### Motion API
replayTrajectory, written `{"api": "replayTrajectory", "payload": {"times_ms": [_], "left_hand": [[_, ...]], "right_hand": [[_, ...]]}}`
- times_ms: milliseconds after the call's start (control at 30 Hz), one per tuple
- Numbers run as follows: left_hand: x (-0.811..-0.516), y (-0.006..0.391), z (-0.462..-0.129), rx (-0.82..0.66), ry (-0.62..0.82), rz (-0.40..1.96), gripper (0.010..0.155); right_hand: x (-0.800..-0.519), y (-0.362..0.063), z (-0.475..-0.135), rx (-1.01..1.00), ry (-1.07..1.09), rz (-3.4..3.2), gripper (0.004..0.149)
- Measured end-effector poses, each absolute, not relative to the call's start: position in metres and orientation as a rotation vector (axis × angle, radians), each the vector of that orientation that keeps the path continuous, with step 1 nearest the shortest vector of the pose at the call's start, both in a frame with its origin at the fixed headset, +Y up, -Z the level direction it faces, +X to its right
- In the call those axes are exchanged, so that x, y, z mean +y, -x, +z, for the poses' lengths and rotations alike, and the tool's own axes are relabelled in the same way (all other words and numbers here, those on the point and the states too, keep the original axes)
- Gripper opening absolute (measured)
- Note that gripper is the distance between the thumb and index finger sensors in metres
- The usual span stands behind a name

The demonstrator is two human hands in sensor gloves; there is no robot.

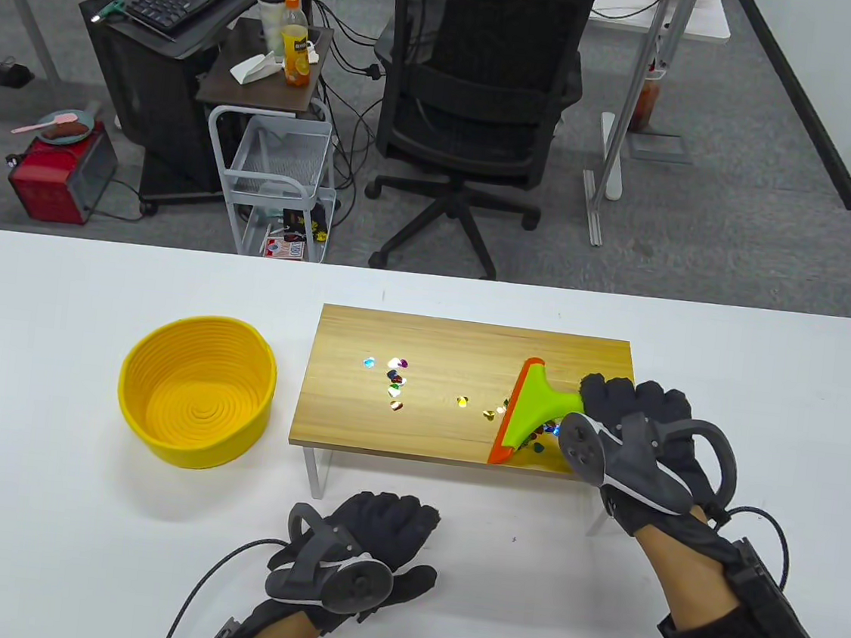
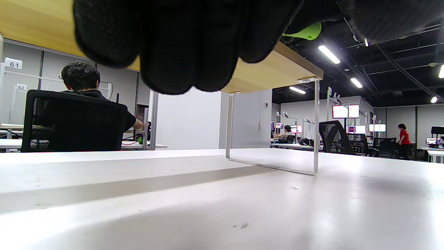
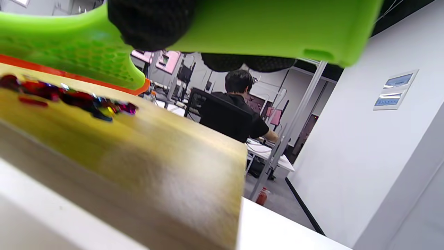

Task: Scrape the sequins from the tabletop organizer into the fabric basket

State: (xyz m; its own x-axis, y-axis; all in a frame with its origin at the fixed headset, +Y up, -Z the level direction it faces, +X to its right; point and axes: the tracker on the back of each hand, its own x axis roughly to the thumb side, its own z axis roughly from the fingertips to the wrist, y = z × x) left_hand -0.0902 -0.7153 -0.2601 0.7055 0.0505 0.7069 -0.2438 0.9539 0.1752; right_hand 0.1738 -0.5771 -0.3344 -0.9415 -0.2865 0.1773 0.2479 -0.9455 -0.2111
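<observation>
A wooden tabletop organizer (image 1: 439, 336) on white legs stands mid-table. Several coloured sequins (image 1: 395, 377) lie scattered on its top, more under the scraper (image 3: 100, 104). My right hand (image 1: 624, 416) grips the handle of a green scraper with an orange blade (image 1: 530, 410); the blade rests on the organizer's right part. In the right wrist view the green scraper (image 3: 242, 27) fills the top. The yellow fabric basket (image 1: 197, 390) stands on the table left of the organizer. My left hand (image 1: 389, 520) rests on the table in front of the organizer, holding nothing; its fingers (image 2: 173, 41) hang before the board's underside.
The white table (image 1: 32, 521) carries everything. The organizer's metal leg (image 2: 277, 132) shows in the left wrist view. Beyond the table's far edge stand an office chair (image 1: 479, 97) and a wire cart (image 1: 281, 175).
</observation>
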Motion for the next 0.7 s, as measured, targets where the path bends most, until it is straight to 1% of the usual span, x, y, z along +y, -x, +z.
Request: {"api": "replayTrajectory", "payload": {"times_ms": [167, 400, 533, 700], "left_hand": [[-0.715, 0.09, -0.26, -0.772, -0.266, 0.168, 0.075], [-0.715, 0.091, -0.26, -0.772, -0.264, 0.169, 0.075], [-0.715, 0.091, -0.26, -0.772, -0.263, 0.169, 0.075], [-0.716, 0.09, -0.26, -0.772, -0.261, 0.167, 0.075]], "right_hand": [[-0.573, -0.148, -0.333, 0.345, 0.375, -2.827, 0.063], [-0.579, -0.114, -0.332, 0.383, 0.448, -2.773, 0.063], [-0.582, -0.111, -0.333, 0.375, 0.43, -2.73, 0.062], [-0.581, -0.127, -0.332, 0.333, 0.384, -2.737, 0.062]]}}
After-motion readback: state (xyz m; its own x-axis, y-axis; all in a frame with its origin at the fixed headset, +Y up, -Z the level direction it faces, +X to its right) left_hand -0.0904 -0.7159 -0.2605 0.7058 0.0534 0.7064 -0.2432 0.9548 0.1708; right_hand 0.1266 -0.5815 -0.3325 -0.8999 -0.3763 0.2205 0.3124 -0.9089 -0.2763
